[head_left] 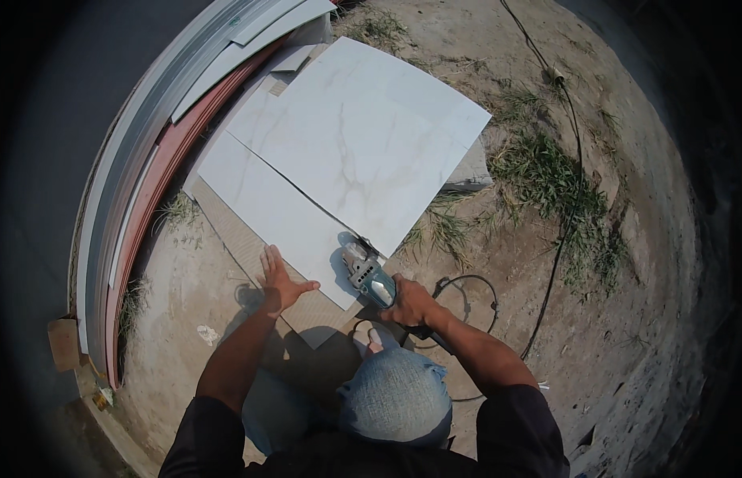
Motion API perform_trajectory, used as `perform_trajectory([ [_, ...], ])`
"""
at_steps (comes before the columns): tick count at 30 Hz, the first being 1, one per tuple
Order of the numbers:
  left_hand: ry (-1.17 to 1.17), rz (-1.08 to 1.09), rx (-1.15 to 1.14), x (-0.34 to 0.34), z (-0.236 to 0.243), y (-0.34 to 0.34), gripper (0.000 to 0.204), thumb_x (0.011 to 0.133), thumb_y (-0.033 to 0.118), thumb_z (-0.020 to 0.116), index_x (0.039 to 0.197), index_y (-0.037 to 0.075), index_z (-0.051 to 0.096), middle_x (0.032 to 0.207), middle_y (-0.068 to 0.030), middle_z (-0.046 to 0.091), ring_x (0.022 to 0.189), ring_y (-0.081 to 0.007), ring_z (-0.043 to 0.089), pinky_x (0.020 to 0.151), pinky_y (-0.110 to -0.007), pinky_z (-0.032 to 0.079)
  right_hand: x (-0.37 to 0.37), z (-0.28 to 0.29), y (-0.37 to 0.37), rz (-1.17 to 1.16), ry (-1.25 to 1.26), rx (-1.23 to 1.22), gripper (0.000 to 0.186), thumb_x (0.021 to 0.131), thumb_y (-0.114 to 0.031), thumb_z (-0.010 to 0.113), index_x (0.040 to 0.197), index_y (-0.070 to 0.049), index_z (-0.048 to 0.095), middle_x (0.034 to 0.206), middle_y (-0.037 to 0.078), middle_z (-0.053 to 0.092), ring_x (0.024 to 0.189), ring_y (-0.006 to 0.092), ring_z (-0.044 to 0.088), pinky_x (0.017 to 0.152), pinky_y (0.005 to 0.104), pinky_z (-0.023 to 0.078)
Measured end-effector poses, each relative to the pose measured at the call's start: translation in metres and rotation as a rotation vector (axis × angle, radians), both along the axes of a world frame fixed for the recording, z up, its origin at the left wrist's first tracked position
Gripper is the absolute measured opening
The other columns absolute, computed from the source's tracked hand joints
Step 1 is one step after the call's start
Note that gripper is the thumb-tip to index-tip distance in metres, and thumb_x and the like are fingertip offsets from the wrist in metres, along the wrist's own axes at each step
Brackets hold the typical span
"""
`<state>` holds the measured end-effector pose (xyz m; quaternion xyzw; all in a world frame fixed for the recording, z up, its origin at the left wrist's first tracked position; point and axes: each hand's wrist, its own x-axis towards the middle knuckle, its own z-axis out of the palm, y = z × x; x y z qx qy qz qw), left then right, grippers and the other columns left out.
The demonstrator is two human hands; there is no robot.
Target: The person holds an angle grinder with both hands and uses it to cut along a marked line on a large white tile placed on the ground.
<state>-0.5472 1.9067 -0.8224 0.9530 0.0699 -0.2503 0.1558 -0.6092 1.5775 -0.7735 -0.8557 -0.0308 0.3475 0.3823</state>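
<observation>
A white tile with faint veins lies on the ground, split by a long dark cut into a large far piece (371,119) and a narrower near strip (283,211). My right hand (409,303) is wrapped round the body of a teal angle grinder (371,276), whose head and disc sit over the near end of the cut. My left hand (283,284) is spread at the strip's near edge, fingers apart and holding nothing. Beneath the strip, a ribbed beige tile (237,231) sticks out toward me.
Long grey and reddish panels (168,159) are stacked along the left. A black cord (574,151) runs down the right side over dirt and grass (558,179), and a loop of cable (494,299) lies beside my right forearm. My knee (399,398) is close below the grinder.
</observation>
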Motion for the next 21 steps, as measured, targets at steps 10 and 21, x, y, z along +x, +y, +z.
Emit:
perform_trajectory([
  [10, 0.008, -0.001, -0.004, -0.0002, 0.0041, -0.0017, 0.150, 0.055, 0.067, 0.083, 0.154, 0.000, -0.007, 0.163, -0.0207, -0.008, 0.151, -0.0366, -0.010, 0.113, -0.069, 0.009, -0.0048, -0.0016, -0.0018, -0.022, 0.012, 0.036, 0.072, 0.069, -0.036, 0.083, 0.114, 0.009, 0.048, 0.102, 0.032, 0.064, 0.100, 0.0464, 0.064, 0.087, 0.0463, 0.052],
  [21, -0.016, -0.001, -0.003, -0.0023, 0.0024, 0.0029, 0.151, 0.053, 0.068, 0.084, 0.154, -0.002, -0.004, 0.163, -0.0221, -0.005, 0.151, -0.0376, -0.007, 0.113, -0.069, 0.012, -0.0078, -0.0045, -0.0038, 0.014, 0.037, -0.007, 0.072, 0.068, -0.035, 0.081, 0.113, 0.010, 0.048, 0.102, 0.033, 0.064, 0.100, 0.0470, 0.064, 0.088, 0.0464, 0.052],
])
